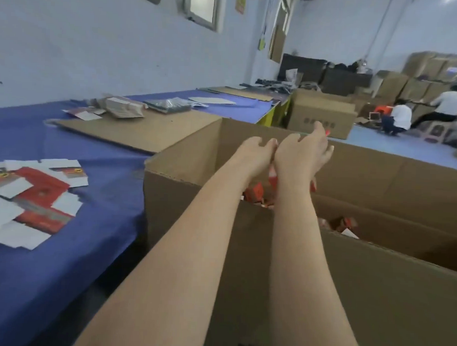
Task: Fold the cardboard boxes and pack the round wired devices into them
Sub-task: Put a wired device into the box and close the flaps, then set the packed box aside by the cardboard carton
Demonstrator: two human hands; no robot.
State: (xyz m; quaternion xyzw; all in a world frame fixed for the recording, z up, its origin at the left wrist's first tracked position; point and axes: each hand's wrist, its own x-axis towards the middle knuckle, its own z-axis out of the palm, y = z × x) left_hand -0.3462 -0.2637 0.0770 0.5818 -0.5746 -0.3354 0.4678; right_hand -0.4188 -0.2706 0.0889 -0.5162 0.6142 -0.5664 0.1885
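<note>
My left hand point(254, 154) and right hand point(299, 157) turn their palms away, so I can't tell any grip. The carton point(185, 192) hides most red boxes point(257, 193); flat boxes point(37, 192) run off left.

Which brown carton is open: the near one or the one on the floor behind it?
The near carton, against the blue table: flaps up, red boxes visible inside. The floor carton looks shut on top.

One left hand point(254, 153), one right hand point(300, 157), one large open carton point(185, 197) and two people in white tops point(400, 116) are counted.
</note>
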